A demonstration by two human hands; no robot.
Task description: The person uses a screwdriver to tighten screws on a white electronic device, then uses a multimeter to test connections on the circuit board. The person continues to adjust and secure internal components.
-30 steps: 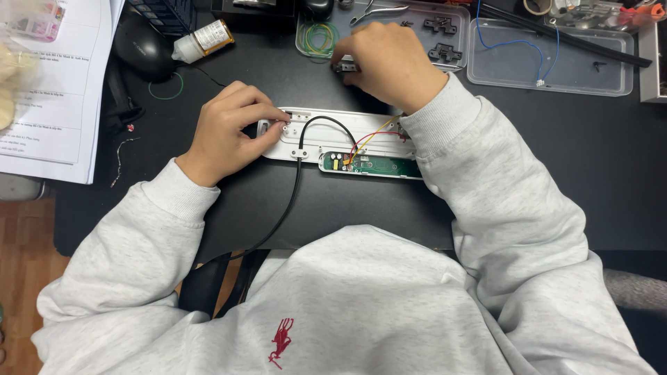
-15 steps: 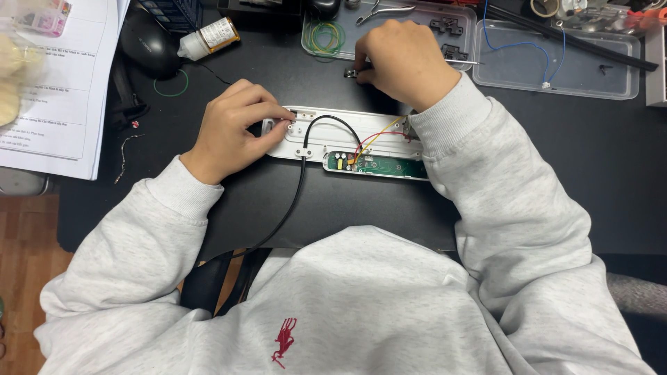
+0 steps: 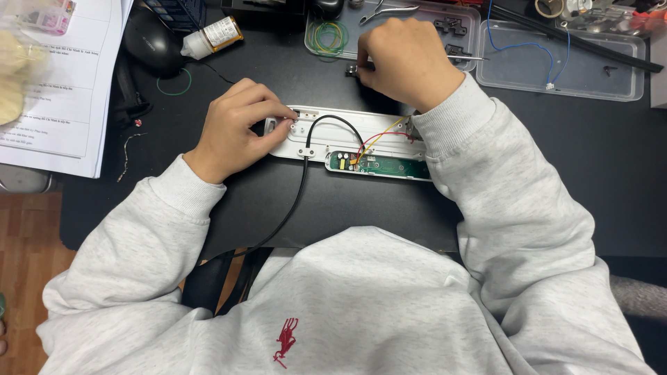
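**White casing lies opened on a black desk, both hands at work**

White plastic forms the long, opened device housing (image 3: 361,139) that lies flat across the middle of the black desk (image 3: 556,173). A green circuit board (image 3: 389,166) sits in its lower right part, with red and yellow wires (image 3: 375,139) arching above it. A black cable (image 3: 295,201) loops out of the housing and runs down toward 7 o'clock, under the grey sweatshirt sleeve.

The left hand (image 3: 236,128) rests at the housing's left end, at about 9 o'clock from the board. Its fingers are curled close together and pinch at a small part on the casing; whatever they pinch is too small to identify.

The right hand (image 3: 410,59) is at 12 o'clock from the housing, just above its top edge. It is closed in a loose fist around a small dark metal piece (image 3: 353,69) that pokes out at its left side.

Behind that hand stands a clear plastic tray (image 3: 465,21) holding green and yellow rubber bands (image 3: 328,36) and small pliers (image 3: 389,10). A second clear tray (image 3: 597,76) at 2 o'clock holds a blue wire (image 3: 528,47). At 10 o'clock lie a small glue bottle (image 3: 212,36), a black computer mouse (image 3: 151,43) and printed paper sheets (image 3: 62,104).
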